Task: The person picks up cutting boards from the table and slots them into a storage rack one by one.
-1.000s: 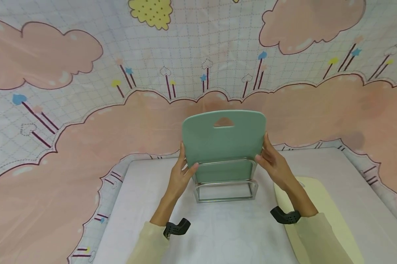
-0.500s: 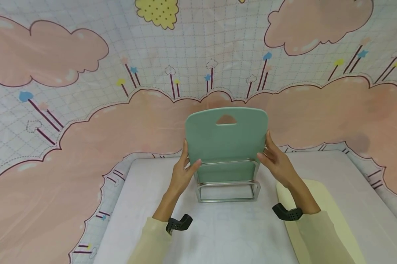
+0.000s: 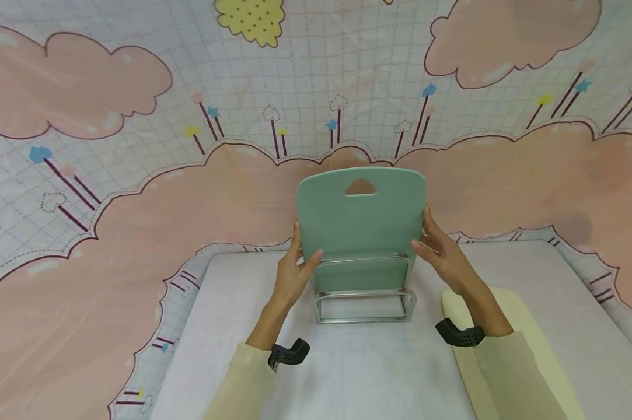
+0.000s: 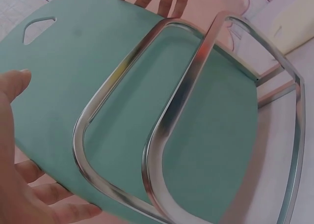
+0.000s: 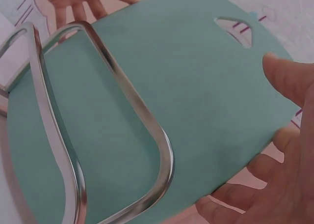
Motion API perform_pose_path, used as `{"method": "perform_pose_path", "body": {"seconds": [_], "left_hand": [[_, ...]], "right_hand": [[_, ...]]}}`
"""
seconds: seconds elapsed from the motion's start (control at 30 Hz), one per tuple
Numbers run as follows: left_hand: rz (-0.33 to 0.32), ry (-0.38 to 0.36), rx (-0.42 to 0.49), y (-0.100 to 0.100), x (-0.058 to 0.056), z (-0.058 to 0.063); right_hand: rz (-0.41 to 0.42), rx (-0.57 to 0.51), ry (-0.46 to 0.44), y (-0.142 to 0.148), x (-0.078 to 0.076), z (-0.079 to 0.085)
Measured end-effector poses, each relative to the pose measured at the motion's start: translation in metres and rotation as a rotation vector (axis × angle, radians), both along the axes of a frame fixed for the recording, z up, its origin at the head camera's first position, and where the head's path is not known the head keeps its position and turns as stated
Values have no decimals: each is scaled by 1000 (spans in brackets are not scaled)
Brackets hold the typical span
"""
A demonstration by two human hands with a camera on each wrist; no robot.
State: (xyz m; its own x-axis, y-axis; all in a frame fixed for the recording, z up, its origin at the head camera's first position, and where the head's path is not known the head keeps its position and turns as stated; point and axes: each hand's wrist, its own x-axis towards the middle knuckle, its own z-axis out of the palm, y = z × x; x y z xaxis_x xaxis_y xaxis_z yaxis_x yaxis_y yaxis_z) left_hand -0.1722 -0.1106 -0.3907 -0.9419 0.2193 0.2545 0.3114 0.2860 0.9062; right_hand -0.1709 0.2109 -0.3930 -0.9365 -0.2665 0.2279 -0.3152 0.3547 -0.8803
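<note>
A green cutting board (image 3: 361, 224) with a handle slot near its top stands upright in a silver metal rack (image 3: 363, 320), behind the rack's two hoops. My left hand (image 3: 289, 277) holds the board's left edge, thumb on the front face and fingers along the edge. On the opposite edge, my right hand (image 3: 447, 262) grips in the same way. Both wrist views show the board's face (image 4: 44, 91) crossed by the shiny hoops, with the thumb of the right hand (image 5: 297, 175) over the front. Its lower part shows through the hoops.
A pale yellow cutting board (image 3: 517, 312) lies flat on the white table (image 3: 368, 373) at the right, partly under my right forearm. Behind the table hangs a cloth (image 3: 505, 186) printed with clouds. A black wrist device (image 3: 289, 352) sits on each wrist.
The green board's top edge has risen slightly above the rack, and both hands have moved up a little with it. The whole view has shifted slightly.
</note>
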Motion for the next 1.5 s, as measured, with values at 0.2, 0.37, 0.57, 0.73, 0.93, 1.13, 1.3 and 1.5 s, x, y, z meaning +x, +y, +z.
{"method": "perform_pose_path", "body": {"seconds": [0.2,0.37,0.57,0.73,0.93,1.13,1.3,1.5], "left_hand": [[15,3,-6,-3,-15,-26],[25,-5,-5,-3,-19,-34],[33,-21,-24,-1,-21,-31],[21,-70,-70,0,-20,-29],[26,-68,-62,0,-20,-28],[70,-56,10,2,-18,-25],[169,31,84,8,2,-1],[134,137,150,20,31,4]], "right_hand": [[-2,-19,-5,1,2,-4],[4,-32,6,1,3,-8],[-6,-20,14,-1,0,-5],[-16,-29,9,-4,-1,-4],[-47,-46,-8,-7,-1,-5],[-141,26,-69,-5,3,-6],[-185,57,-114,0,10,-7],[-198,32,-97,11,28,-13]]}}
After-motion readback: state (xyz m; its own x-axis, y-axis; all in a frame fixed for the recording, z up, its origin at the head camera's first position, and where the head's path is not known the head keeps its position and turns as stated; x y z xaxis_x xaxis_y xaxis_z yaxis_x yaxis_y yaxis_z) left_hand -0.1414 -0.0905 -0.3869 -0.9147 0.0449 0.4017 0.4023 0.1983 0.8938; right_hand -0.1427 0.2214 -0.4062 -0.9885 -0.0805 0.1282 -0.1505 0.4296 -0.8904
